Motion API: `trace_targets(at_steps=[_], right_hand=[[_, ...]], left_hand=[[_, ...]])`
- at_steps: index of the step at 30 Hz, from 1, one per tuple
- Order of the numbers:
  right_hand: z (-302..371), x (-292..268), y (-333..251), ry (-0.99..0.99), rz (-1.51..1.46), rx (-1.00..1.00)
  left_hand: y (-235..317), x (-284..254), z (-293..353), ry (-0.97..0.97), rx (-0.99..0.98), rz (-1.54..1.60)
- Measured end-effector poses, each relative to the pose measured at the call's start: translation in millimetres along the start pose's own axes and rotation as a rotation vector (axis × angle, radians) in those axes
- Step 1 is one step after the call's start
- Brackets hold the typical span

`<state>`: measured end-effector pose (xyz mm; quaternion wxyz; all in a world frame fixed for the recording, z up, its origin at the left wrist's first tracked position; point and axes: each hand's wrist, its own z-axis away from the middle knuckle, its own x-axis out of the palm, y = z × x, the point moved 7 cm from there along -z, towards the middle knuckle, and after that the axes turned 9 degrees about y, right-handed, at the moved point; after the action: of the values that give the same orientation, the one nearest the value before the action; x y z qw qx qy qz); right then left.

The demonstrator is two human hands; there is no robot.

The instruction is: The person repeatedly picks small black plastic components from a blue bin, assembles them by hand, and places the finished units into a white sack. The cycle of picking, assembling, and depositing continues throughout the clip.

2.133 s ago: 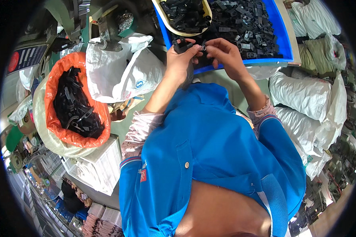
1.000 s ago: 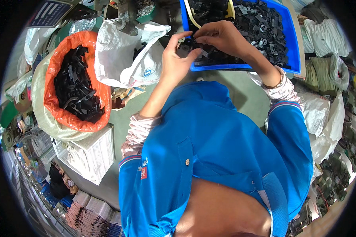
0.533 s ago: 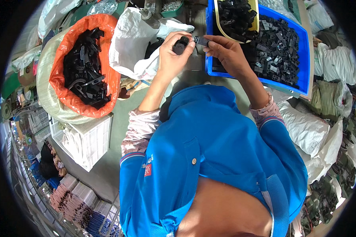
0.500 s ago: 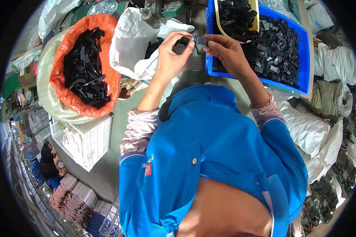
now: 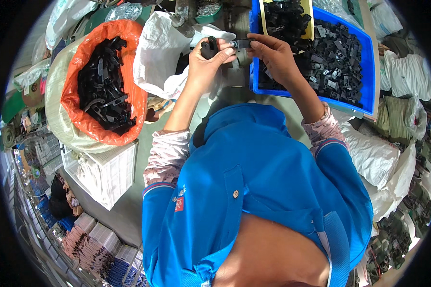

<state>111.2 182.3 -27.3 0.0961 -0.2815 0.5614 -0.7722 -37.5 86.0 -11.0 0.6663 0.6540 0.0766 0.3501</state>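
Note:
At the top centre, my left hand [image 5: 203,64] is closed around a black curved plastic part [image 5: 209,49], part of it hidden by the fingers. My right hand [image 5: 277,56] pinches a small flat black plastic piece [image 5: 243,43] between thumb and fingertips. A shiny metal coil spring [image 5: 234,44] sits at the piece's left end, beside my left fingertips. Whether the spring touches the curved part I cannot tell. Under my right hand stands a blue bin [image 5: 292,94] full of small black pieces [image 5: 335,57].
A yellow tray [image 5: 311,28] of black parts rests in the blue bin. To the left, an orange-lined sack [image 5: 138,105] of black plastic parts stands on a white crate [image 5: 115,172]. A white bag [image 5: 153,52] lies open beside my left hand, near a green container of small metal bits [image 5: 208,14].
My left hand has shifted slightly left and turned the black curved part, showing its forked outline. The small piece has risen slightly and its spring shows more clearly.

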Motion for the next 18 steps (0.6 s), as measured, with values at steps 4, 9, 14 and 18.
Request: trace_targets(at_steps=[4, 9, 14, 18], right_hand=[[-4, -6, 3, 0.018, -0.086, 0.061], [-11, -13, -7, -0.029, -0.071, 0.041], [-15, 2, -28, -0.107, -0.014, -0.031], [-19, 13, -33, -0.157, 0.154, -0.092]], left_hand=[[-9, -24, 2, -0.065, -0.329, -0.079], [-4, -26, 16, -0.123, -0.431, 0.138], [-4, -23, 25, -0.216, -0.336, -0.044], [-2, -19, 29, -0.248, -0.328, -0.119]])
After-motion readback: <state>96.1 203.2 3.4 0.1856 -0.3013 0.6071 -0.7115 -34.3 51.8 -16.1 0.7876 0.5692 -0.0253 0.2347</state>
